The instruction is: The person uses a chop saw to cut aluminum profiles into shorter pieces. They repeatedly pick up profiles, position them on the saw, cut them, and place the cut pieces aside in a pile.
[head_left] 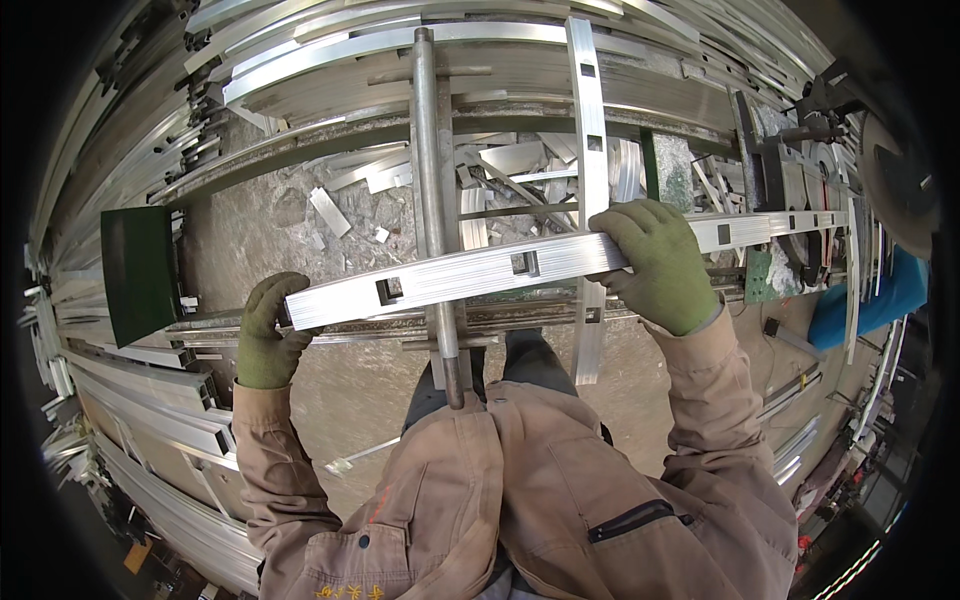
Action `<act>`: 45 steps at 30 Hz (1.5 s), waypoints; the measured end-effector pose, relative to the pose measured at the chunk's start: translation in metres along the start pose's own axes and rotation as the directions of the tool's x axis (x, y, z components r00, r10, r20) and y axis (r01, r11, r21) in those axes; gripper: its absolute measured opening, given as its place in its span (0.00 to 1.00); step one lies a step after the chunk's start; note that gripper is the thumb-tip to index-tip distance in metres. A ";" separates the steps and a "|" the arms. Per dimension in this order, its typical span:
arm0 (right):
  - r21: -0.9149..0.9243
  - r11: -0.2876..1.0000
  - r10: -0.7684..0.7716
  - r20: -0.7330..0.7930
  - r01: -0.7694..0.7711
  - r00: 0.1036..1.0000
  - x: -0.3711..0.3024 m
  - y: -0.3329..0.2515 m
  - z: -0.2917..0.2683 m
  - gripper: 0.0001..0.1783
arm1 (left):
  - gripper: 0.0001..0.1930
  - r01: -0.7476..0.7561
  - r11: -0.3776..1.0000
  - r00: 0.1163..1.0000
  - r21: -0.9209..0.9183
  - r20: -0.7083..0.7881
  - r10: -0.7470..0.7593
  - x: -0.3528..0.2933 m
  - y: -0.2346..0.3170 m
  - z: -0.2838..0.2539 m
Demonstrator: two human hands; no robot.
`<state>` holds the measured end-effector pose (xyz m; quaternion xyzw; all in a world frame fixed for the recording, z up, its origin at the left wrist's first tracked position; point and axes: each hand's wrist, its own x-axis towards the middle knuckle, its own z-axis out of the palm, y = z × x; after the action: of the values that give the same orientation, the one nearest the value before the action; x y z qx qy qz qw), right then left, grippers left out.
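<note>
The slotted aluminium bar [455,277] lies across the middle of the work area, running left to right and angled slightly farther away at its right. The left grip [268,335], in a green glove, is closed around its left end. The right grip [655,262], gloved alike, is clasped over the bar right of centre, fingers on its far edge; the bar runs on beyond it to the right.

Two members cross beneath the bar, running near to far: a round steel pipe [427,150] left of centre and a second slotted bar [591,107] near the right grip. Whether the held bar touches either cannot be determined.

Aluminium offcuts [330,212] litter the ground on the far side. A dark green panel [138,270] stands at left, beyond the left grip. Stacked profiles [330,52] fill the far edge. At far right is a large dark disc [892,180], with a blue object [870,300], identity unclear, on its near side.
</note>
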<state>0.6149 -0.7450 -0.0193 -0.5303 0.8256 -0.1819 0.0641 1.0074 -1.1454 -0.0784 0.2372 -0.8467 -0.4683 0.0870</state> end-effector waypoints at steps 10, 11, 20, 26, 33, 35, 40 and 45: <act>-0.026 0.999 -0.033 0.017 0.033 0.999 -0.006 0.011 0.001 0.34 | 0.33 -0.037 0.987 0.999 0.154 -0.031 0.042 0.001 -0.006 0.000; -0.008 0.999 -0.032 0.012 0.032 0.999 -0.007 0.011 0.001 0.35 | 0.33 -0.056 0.989 0.998 0.140 -0.024 0.060 0.001 -0.006 0.000; -0.082 0.996 -0.032 0.062 0.037 0.998 -0.014 0.016 -0.001 0.33 | 0.40 0.042 0.979 0.998 0.198 -0.055 -0.032 -0.005 -0.001 0.001; -0.095 0.992 -0.070 0.079 0.077 0.994 -0.017 0.023 0.002 0.26 | 0.40 0.170 0.985 0.981 0.018 -0.102 -0.167 -0.005 -0.004 0.006; -0.103 0.990 -0.094 0.024 0.096 0.995 -0.021 0.028 0.006 0.27 | 0.41 0.169 0.976 0.984 0.133 -0.082 -0.159 -0.004 -0.006 0.003; -0.112 0.987 -0.111 0.008 0.111 0.994 -0.022 0.029 0.007 0.27 | 0.42 0.169 0.981 0.983 0.099 -0.089 -0.160 -0.004 -0.004 0.005; -0.104 0.990 -0.099 0.009 0.099 0.995 -0.022 0.030 0.010 0.26 | 0.40 0.226 0.970 0.970 0.085 -0.112 -0.216 -0.006 0.002 0.007; -0.139 0.986 -0.088 0.051 0.094 0.995 -0.023 0.029 0.007 0.25 | 0.40 0.127 0.977 0.991 0.171 -0.068 -0.117 -0.004 -0.011 -0.002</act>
<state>0.6023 -0.7154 -0.0381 -0.5747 0.8096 -0.1138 0.0364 1.0155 -1.1498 -0.0857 0.3089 -0.8654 -0.3898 0.0610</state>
